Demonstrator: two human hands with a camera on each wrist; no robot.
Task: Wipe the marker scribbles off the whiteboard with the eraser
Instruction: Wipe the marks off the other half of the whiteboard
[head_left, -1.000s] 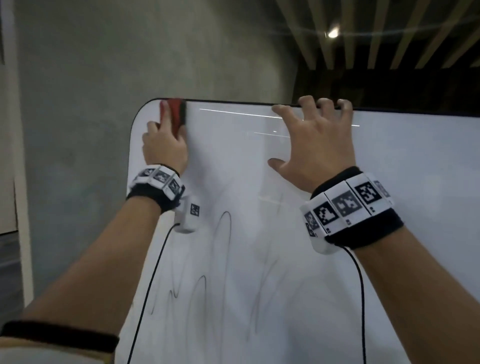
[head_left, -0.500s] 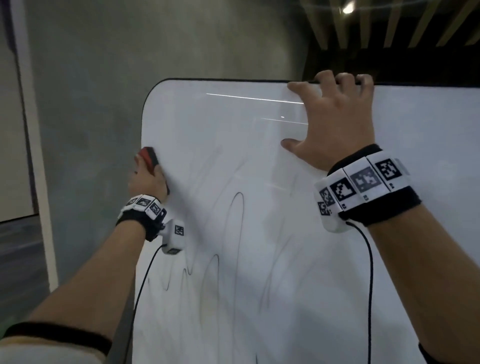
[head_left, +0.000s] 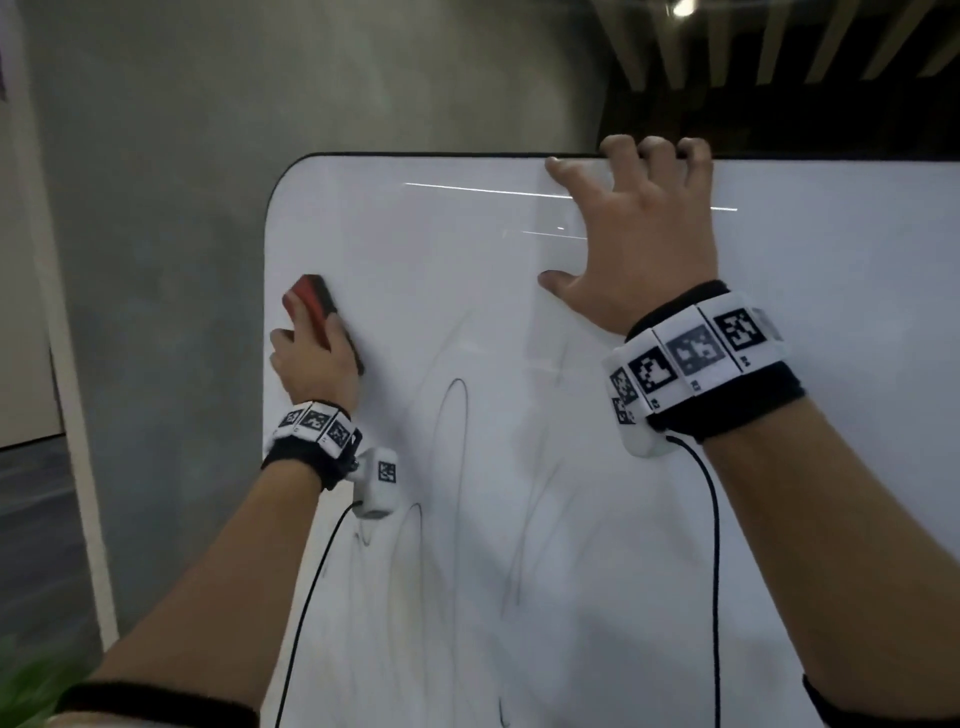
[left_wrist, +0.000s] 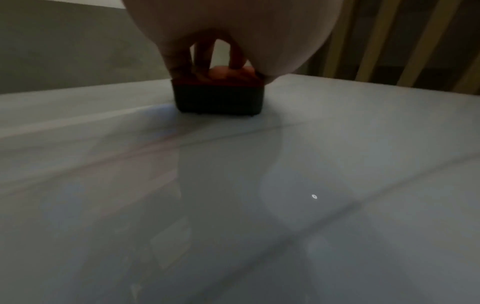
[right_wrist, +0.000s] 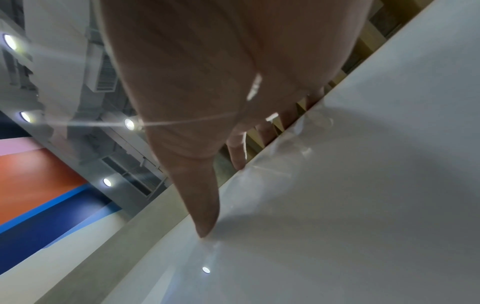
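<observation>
Your left hand (head_left: 311, 364) grips a red-backed eraser (head_left: 314, 306) with a dark felt pad, pressed against the whiteboard (head_left: 519, 322) near the board's left edge, at the middle left of the head view. The eraser is tilted, its top leaning toward the left. In the left wrist view the eraser (left_wrist: 218, 96) sits at the upper centre with its dark pad flat on the board (left_wrist: 259, 205), and your fingers (left_wrist: 205, 55) curl down over its red back.

Your right hand (head_left: 644, 249) is at the upper centre of the head view. Its fingers hook over the board's dark top edge, while the thumb stretches out to the left and touches the white face. The right wrist view shows the same: your thumb tip (right_wrist: 205, 228) rests on the board (right_wrist: 363, 185), and the fingers (right_wrist: 237, 152) bend over the edge higher in the frame.

Thin dark marker scribbles (head_left: 452, 441) loop across the board's middle and lower part, below both hands. The strip above them, toward the top edge, looks clean and carries bright streaks of reflected light.

Both wrists wear black bands with white coded tags (head_left: 691, 358), each with a small white camera unit (head_left: 379, 483) and a black cable (head_left: 716, 571) trailing down. A grey wall (head_left: 182, 208) fills the left of the frame, behind the board.
</observation>
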